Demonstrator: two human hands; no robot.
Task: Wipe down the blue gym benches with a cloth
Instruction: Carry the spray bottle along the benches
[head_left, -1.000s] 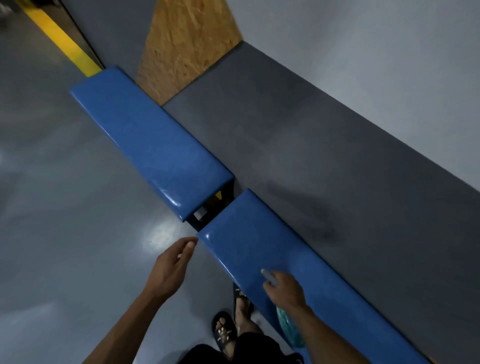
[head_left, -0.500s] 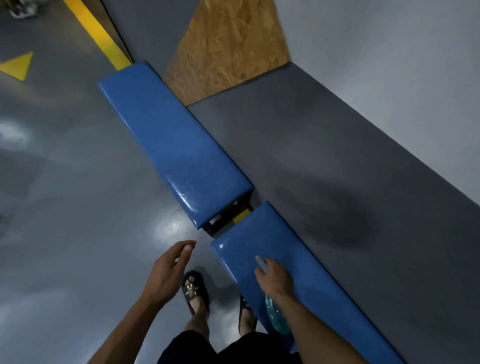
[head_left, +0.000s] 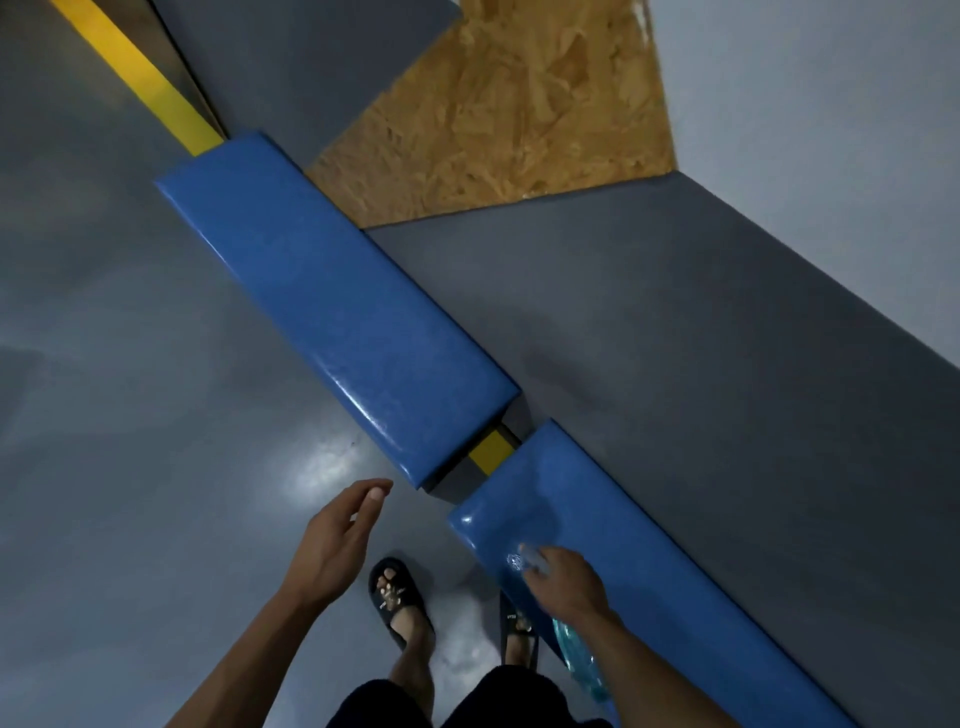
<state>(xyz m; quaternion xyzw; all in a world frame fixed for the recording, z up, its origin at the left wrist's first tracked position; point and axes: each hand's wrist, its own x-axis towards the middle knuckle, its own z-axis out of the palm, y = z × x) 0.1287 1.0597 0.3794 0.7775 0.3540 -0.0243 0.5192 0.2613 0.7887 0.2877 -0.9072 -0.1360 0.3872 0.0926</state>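
Two blue padded benches run end to end along the wall: the far bench and the near bench. My right hand hovers over the near bench's front end and grips a clear teal spray bottle, whose pale nozzle pokes out past my fingers. A faint misty patch lies on the near bench just ahead of the nozzle. My left hand hangs over the floor beside the benches, fingers relaxed and empty. No cloth is in view.
A gap with a yellow and grey frame separates the benches. A dark grey wall panel and a chipboard patch rise behind them. My feet in black sandals stand on the glossy grey floor.
I have stepped forward along the benches, so the gap and far bench look nearer. My right hand stays over the near bench's end, where a misty patch now shows.
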